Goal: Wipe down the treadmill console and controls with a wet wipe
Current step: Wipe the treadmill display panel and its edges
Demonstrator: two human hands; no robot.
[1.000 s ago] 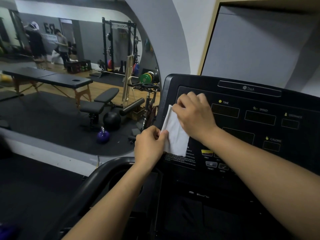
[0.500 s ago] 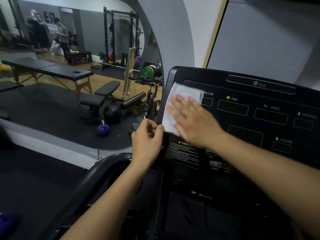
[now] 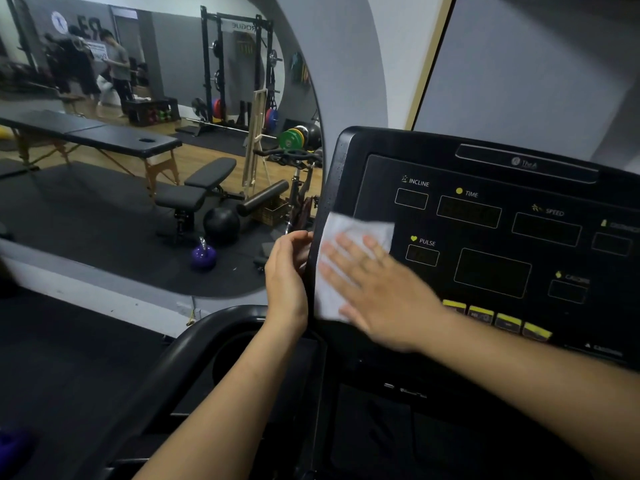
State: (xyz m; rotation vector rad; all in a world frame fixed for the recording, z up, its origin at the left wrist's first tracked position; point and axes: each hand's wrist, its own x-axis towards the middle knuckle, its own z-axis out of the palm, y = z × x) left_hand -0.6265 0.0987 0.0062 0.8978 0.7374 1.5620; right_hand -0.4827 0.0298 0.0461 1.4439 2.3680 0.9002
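Slid lower on treadmill console (image 3: 433, 157): wet wipe (image 3: 332, 237), under flat-fingered right hand (image 3: 377, 292); left hand (image 3: 285, 278) clasped on edge; overlapping strokes advised.

— Carrying it all?
— Black treadmill console (image 3: 491, 273), sloped face filling the right of the frame.
— Directly on it?
— White wet wipe (image 3: 346, 226), spread flat at the left edge beside PULSE, pressed under the flat right hand (image 3: 381, 292); left hand (image 3: 287, 271) gripping the left rim.

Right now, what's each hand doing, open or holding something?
Left hand: at the console edge; grip cannot be told.
Right hand: open, flat, pressing the wet wipe.
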